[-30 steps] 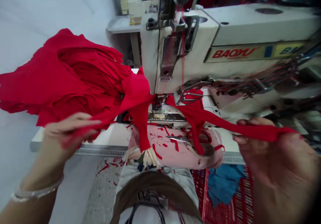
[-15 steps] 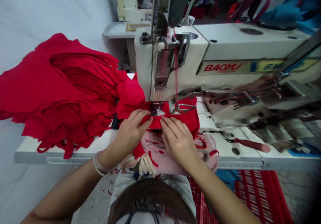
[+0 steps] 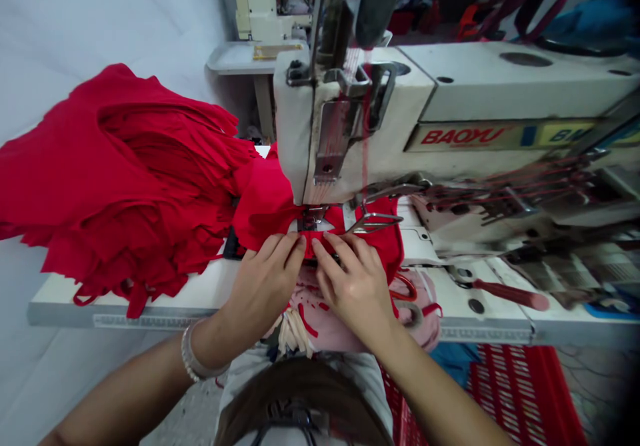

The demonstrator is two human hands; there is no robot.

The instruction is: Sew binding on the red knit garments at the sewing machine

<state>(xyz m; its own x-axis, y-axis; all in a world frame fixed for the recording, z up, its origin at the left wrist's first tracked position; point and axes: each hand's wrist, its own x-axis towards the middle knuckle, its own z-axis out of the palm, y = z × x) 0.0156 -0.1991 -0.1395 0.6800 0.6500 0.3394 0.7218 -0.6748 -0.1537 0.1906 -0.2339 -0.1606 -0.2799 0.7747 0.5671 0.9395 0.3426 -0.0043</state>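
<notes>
Head view: matte red fabric (image 3: 263, 216)

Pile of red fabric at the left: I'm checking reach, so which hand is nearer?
Left. The left hand is to the right of the pile of red fabric, near the presser foot; the right hand is farther right, beyond the left hand.

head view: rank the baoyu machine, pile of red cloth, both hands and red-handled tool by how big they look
1. BAOYU machine
2. Pile of red cloth
3. Left hand and right hand, too alike to rank
4. Red-handled tool
</notes>
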